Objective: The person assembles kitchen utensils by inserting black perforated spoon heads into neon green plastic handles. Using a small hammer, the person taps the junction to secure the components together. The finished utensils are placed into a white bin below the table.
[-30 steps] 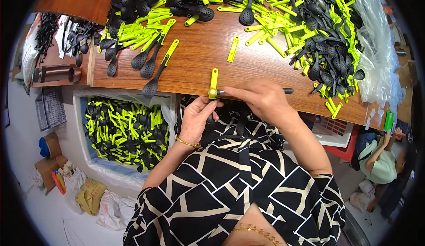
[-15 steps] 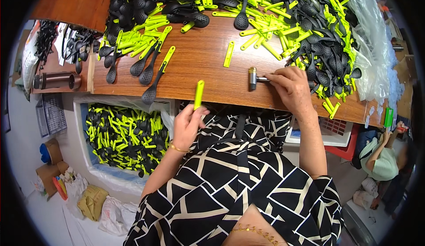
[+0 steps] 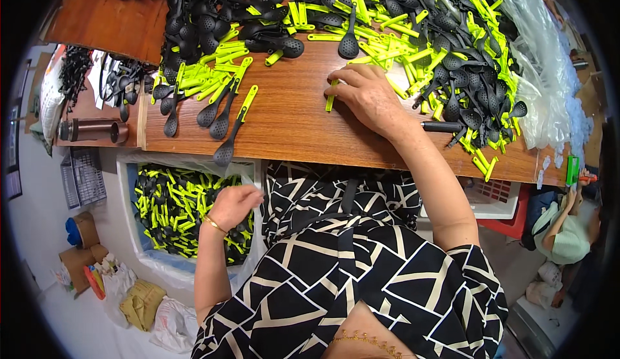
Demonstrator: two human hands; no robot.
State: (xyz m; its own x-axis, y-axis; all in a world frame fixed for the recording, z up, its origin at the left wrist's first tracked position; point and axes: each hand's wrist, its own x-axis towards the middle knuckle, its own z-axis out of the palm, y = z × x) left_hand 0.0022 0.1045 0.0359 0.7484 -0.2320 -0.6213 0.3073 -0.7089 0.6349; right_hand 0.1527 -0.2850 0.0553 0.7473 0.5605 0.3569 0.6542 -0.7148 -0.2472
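My right hand (image 3: pixel 371 97) reaches over the table with its fingertips closed on a loose lime-green handle (image 3: pixel 331 97). Beneath that forearm lies a hammer, its black grip (image 3: pixel 442 127) showing on the right and its head hidden. Over the near right edge of a bin (image 3: pixel 131 184) of green-handled black utensils hovers my left hand (image 3: pixel 236 206), fingers loosely stretched, with nothing visible in them. Several slotted spoons with green handles lie at the table's left, the nearest spoon (image 3: pixel 224 152) jutting past the front edge.
Black spoon heads and green handles form a large heap (image 3: pixel 465 68) along the table's back and right. Clear plastic sheeting (image 3: pixel 539 68) drapes the right side. A brown flask (image 3: pixel 93 130) lies at far left. Another person (image 3: pixel 568 226) is at far right.
My left hand has gone from the table's front edge to the bin, and the green-handled piece no longer shows in it. My right hand has left the hammer and taken hold of the loose handle.
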